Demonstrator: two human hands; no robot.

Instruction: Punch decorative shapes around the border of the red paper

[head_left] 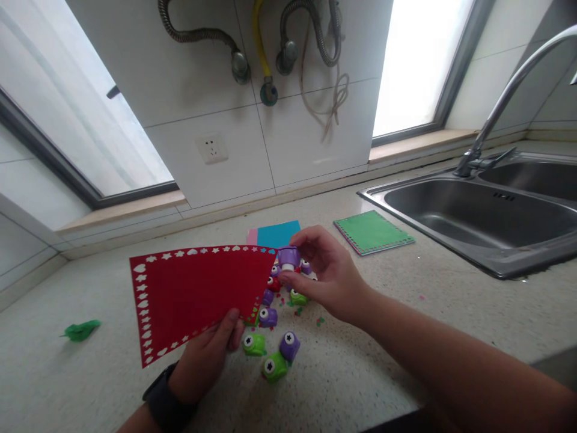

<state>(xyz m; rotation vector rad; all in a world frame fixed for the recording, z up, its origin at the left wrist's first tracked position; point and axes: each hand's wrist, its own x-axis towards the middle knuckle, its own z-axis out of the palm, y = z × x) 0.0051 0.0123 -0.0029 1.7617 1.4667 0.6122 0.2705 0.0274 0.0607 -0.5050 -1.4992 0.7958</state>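
My left hand [216, 343] grips a sheet of red paper [202, 291] by its near edge, thumb on top. Heart, star and other small shapes are cut through the paper along its edges. In my right hand [331, 270], a purple craft punch [288, 258] is pinched between thumb and fingers at the sheet's far right corner. Whether the paper sits inside its slot I cannot tell. Below the hands lie several more punches, among them a purple one [289, 346], a green one [274, 367] and a red one [273, 284], with tiny paper bits scattered around them.
A stack of punched sheets with green on top [374, 231] lies right of my right hand. Blue paper [279, 233] rests behind the punches. A crumpled green scrap [81, 331] is at the left. The steel sink [451, 240] and its faucet [496, 102] stand at the right.
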